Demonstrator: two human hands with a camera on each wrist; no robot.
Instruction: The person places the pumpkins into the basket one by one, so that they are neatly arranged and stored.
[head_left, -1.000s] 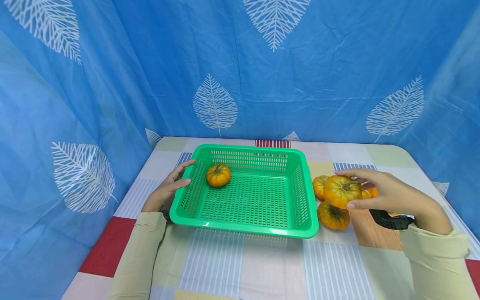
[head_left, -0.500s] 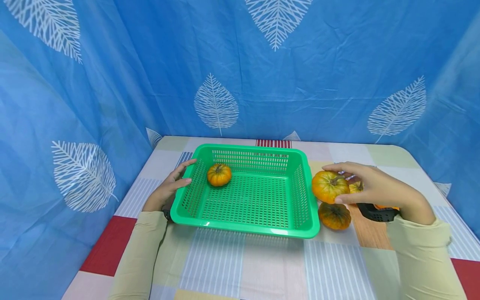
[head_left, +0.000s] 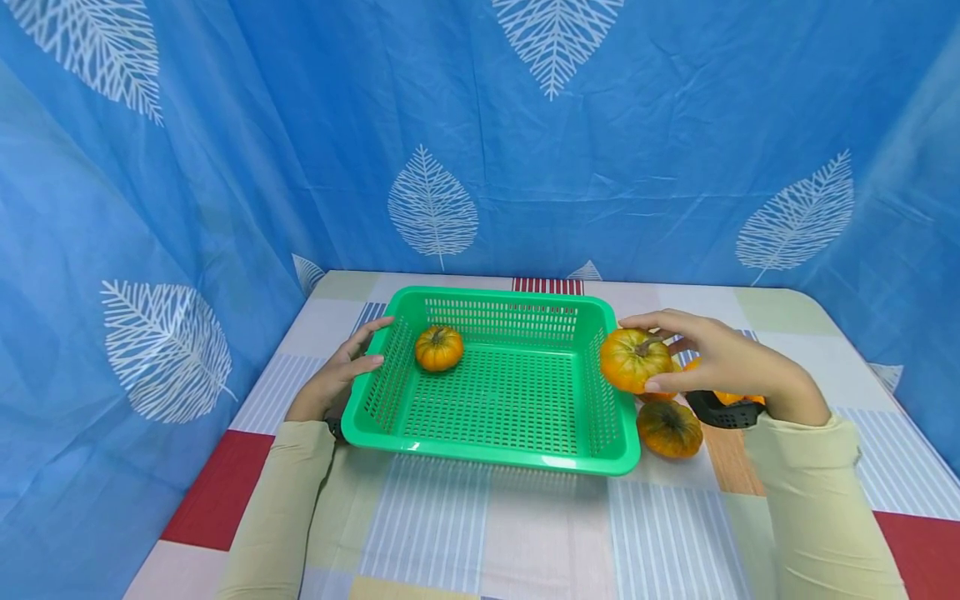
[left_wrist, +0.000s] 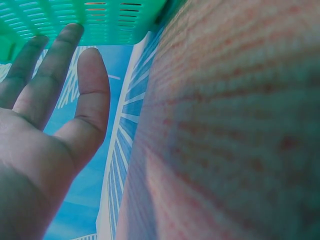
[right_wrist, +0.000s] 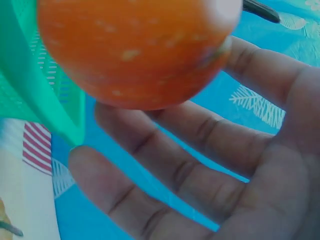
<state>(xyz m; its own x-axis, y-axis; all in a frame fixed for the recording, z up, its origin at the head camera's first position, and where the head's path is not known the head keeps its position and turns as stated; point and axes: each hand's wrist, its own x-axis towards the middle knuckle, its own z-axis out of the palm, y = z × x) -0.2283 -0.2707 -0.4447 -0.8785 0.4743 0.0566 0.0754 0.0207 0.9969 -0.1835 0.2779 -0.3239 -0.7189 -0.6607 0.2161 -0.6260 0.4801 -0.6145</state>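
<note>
My right hand (head_left: pixel 708 354) holds a small orange-yellow pumpkin (head_left: pixel 632 360) between thumb and fingers, over the right rim of the green plastic basket (head_left: pixel 480 461). In the right wrist view the pumpkin's orange underside (right_wrist: pixel 132 60) rests against the fingers, close to the basket rim (right_wrist: pixel 55 110). On the left, my other hand (head_left: pixel 341 375) lies with extended fingers at the basket's side; fingertips meet its slotted wall (left_wrist: pixel 110 22) in the left wrist view. Inside the basket, toward the back left, sits another pumpkin (head_left: pixel 438 348).
A darker green-orange pumpkin (head_left: pixel 670 429) stands just right of the basket. More orange pumpkins (head_left: pixel 738 398) lie partly hidden behind my right hand and wrist strap. A patchwork cloth (head_left: pixel 540 525) covers the table, and a blue leaf-print curtain (head_left: pixel 600 183) hangs behind.
My right hand has carried the pumpkin leftward, from above the other pumpkins to the basket's right rim. The left hand and basket have stayed in place.
</note>
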